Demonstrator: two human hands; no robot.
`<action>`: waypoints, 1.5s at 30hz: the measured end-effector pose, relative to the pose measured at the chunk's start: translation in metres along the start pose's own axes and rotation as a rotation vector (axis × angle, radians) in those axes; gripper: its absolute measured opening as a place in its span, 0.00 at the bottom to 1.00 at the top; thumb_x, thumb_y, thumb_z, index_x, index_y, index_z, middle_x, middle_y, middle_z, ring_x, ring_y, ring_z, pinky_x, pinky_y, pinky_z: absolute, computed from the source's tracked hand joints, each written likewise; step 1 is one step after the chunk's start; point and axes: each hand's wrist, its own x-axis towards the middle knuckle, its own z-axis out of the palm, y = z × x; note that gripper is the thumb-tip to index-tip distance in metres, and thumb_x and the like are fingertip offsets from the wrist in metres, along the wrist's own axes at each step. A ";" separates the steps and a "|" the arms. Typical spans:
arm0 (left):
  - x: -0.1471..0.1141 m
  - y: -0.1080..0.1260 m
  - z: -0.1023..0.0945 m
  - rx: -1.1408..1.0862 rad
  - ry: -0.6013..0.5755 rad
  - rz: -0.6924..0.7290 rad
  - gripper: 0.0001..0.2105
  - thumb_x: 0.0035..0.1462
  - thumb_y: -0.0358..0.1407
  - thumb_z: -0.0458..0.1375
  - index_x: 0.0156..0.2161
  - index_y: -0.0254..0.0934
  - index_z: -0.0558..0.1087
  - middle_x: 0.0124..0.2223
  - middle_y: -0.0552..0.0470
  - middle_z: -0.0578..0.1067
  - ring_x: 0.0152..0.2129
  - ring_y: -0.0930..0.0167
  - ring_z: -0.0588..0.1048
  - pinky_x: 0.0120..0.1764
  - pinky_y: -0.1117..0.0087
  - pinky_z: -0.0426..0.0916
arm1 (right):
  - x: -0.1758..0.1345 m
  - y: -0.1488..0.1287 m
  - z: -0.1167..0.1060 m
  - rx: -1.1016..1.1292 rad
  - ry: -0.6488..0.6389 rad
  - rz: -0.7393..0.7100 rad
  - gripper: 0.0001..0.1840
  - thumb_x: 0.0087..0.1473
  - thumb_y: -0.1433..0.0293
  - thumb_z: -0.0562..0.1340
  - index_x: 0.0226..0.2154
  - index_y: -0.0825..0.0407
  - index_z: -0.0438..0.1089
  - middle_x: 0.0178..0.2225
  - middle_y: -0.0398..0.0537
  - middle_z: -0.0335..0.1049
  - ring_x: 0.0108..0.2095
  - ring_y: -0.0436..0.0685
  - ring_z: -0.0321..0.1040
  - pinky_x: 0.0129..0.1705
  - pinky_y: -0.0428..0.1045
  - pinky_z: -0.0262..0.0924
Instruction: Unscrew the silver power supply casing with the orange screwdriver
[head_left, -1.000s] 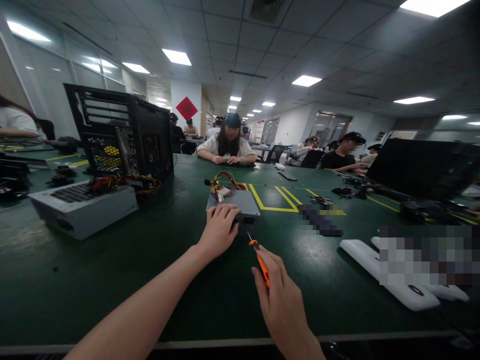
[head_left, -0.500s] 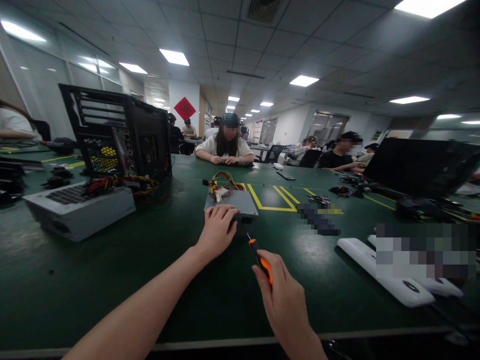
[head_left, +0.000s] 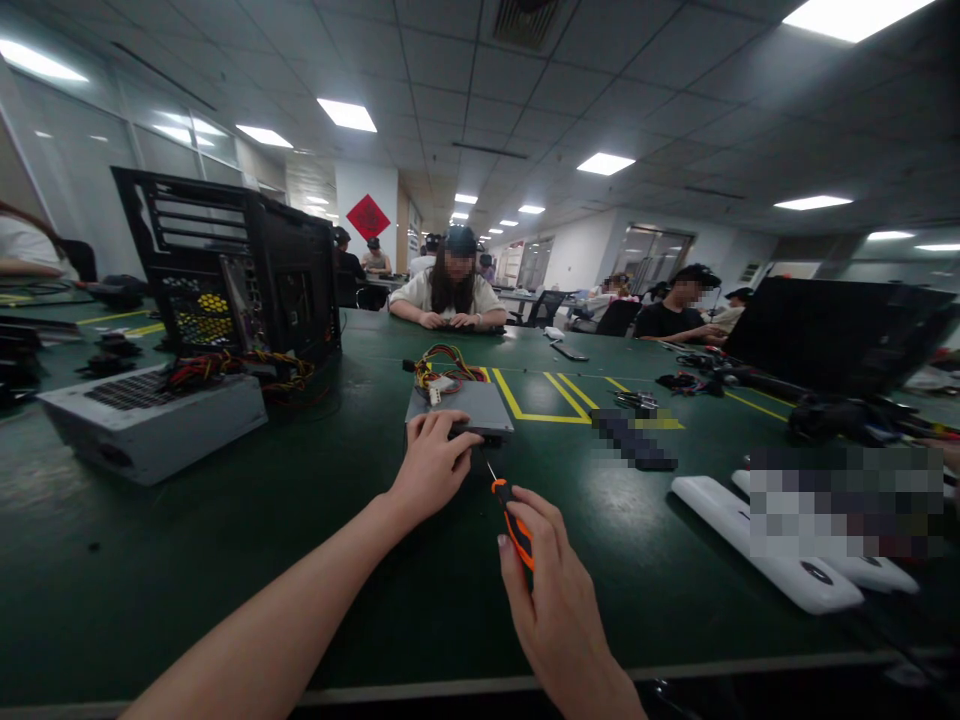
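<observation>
A grey computer power supply (head_left: 480, 408) lies on the green table in front of me, its bundle of coloured wires (head_left: 442, 365) and a white connector at the far side. My left hand (head_left: 435, 460) grips its near left part, with the fingers over the top edge and the thumb along the front. In my right hand (head_left: 551, 580) is an orange and black screwdriver (head_left: 517, 525), its fingers closed around the handle. The thin shaft points up and left towards the power supply's near side; whether the tip touches it, I cannot tell.
To the left stand a second power supply (head_left: 157, 425) and an open black computer case (head_left: 232, 265). White power strips (head_left: 765, 545) lie at the right, below a dark monitor (head_left: 840, 335). Across the table sits a person (head_left: 450, 285). Yellow tape (head_left: 551, 418) marks the tabletop.
The screwdriver has shifted slightly left and up, closer to the power supply. My left thumb has moved up along its front, and less of the socket side shows.
</observation>
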 end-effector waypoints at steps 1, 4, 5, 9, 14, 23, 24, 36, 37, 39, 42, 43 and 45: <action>0.000 0.000 0.000 0.000 0.001 0.000 0.12 0.53 0.30 0.51 0.40 0.44 0.72 0.49 0.50 0.66 0.46 0.65 0.62 0.47 0.58 0.52 | 0.000 -0.001 0.000 0.005 0.003 -0.016 0.13 0.57 0.72 0.47 0.44 0.56 0.58 0.45 0.60 0.64 0.42 0.58 0.68 0.38 0.52 0.68; 0.000 -0.001 0.000 -0.011 0.008 -0.006 0.11 0.52 0.29 0.52 0.39 0.43 0.71 0.48 0.50 0.67 0.46 0.66 0.62 0.47 0.59 0.52 | 0.000 -0.003 0.001 -0.043 0.012 -0.067 0.14 0.57 0.74 0.46 0.46 0.56 0.58 0.44 0.60 0.65 0.42 0.58 0.68 0.37 0.52 0.68; 0.000 -0.001 0.000 -0.014 0.010 -0.010 0.10 0.52 0.29 0.52 0.39 0.42 0.71 0.48 0.50 0.67 0.46 0.66 0.63 0.47 0.59 0.52 | 0.000 -0.002 0.001 -0.064 0.013 -0.068 0.13 0.57 0.74 0.47 0.45 0.55 0.58 0.43 0.59 0.67 0.40 0.57 0.69 0.35 0.51 0.68; 0.000 0.000 0.000 -0.004 0.016 -0.012 0.10 0.52 0.30 0.52 0.40 0.41 0.70 0.48 0.49 0.67 0.45 0.65 0.63 0.47 0.58 0.52 | 0.000 0.007 -0.001 -0.083 -0.001 0.041 0.11 0.58 0.69 0.48 0.41 0.54 0.60 0.35 0.53 0.70 0.31 0.56 0.71 0.29 0.50 0.67; 0.000 0.010 -0.001 0.084 0.032 0.169 0.09 0.53 0.33 0.53 0.41 0.43 0.70 0.51 0.46 0.65 0.50 0.63 0.60 0.49 0.54 0.48 | 0.001 0.004 -0.005 0.021 -0.027 0.042 0.12 0.57 0.71 0.48 0.43 0.55 0.59 0.43 0.57 0.64 0.43 0.57 0.66 0.39 0.53 0.67; -0.001 0.005 -0.001 -0.019 -0.032 0.274 0.10 0.58 0.33 0.48 0.36 0.42 0.72 0.35 0.54 0.73 0.34 0.72 0.67 0.47 0.62 0.51 | -0.001 -0.006 -0.003 0.132 -0.097 -0.132 0.18 0.55 0.78 0.49 0.48 0.52 0.60 0.53 0.56 0.57 0.53 0.57 0.58 0.47 0.53 0.64; -0.001 0.004 -0.001 -0.025 -0.040 0.281 0.10 0.59 0.33 0.48 0.37 0.42 0.72 0.35 0.54 0.73 0.34 0.73 0.67 0.46 0.63 0.52 | -0.001 -0.005 -0.003 0.136 -0.092 -0.157 0.18 0.55 0.78 0.48 0.48 0.51 0.60 0.54 0.55 0.56 0.53 0.56 0.58 0.47 0.53 0.64; 0.002 -0.008 0.003 0.018 0.003 0.038 0.15 0.55 0.32 0.52 0.48 0.38 0.64 0.49 0.47 0.67 0.46 0.66 0.64 0.48 0.63 0.53 | 0.031 0.015 -0.015 -0.148 -0.050 -0.275 0.10 0.56 0.71 0.53 0.40 0.53 0.65 0.40 0.56 0.67 0.36 0.55 0.69 0.32 0.49 0.67; 0.002 -0.009 0.003 0.008 0.003 0.031 0.14 0.55 0.31 0.51 0.47 0.38 0.64 0.48 0.47 0.67 0.46 0.67 0.64 0.48 0.63 0.54 | 0.035 0.021 -0.016 -0.156 -0.047 -0.339 0.10 0.56 0.72 0.53 0.41 0.52 0.65 0.42 0.56 0.67 0.39 0.56 0.68 0.35 0.50 0.66; 0.002 -0.010 0.004 -0.004 0.005 0.026 0.13 0.55 0.30 0.51 0.46 0.38 0.65 0.48 0.48 0.67 0.47 0.67 0.63 0.47 0.63 0.54 | 0.041 0.034 -0.015 -0.123 -0.037 -0.517 0.11 0.54 0.76 0.54 0.41 0.51 0.64 0.44 0.54 0.66 0.39 0.54 0.67 0.37 0.49 0.65; 0.002 -0.010 0.005 -0.012 0.007 0.011 0.14 0.54 0.29 0.50 0.46 0.38 0.65 0.48 0.48 0.67 0.47 0.67 0.64 0.47 0.63 0.54 | 0.044 0.052 -0.012 -0.090 -0.075 -0.722 0.09 0.53 0.75 0.55 0.38 0.49 0.64 0.45 0.53 0.67 0.35 0.51 0.66 0.35 0.47 0.64; 0.002 -0.010 0.005 -0.014 0.006 0.007 0.14 0.54 0.28 0.51 0.46 0.38 0.65 0.48 0.48 0.67 0.46 0.67 0.64 0.47 0.62 0.54 | 0.043 0.056 -0.011 -0.097 -0.090 -0.777 0.08 0.53 0.75 0.56 0.37 0.49 0.64 0.44 0.52 0.67 0.34 0.51 0.66 0.33 0.47 0.64; 0.002 -0.009 0.005 -0.017 0.004 0.004 0.14 0.53 0.28 0.51 0.46 0.39 0.65 0.48 0.48 0.67 0.46 0.67 0.64 0.47 0.62 0.54 | 0.039 0.058 -0.010 -0.122 -0.113 -0.856 0.07 0.52 0.74 0.56 0.34 0.48 0.65 0.42 0.51 0.69 0.33 0.51 0.66 0.30 0.46 0.63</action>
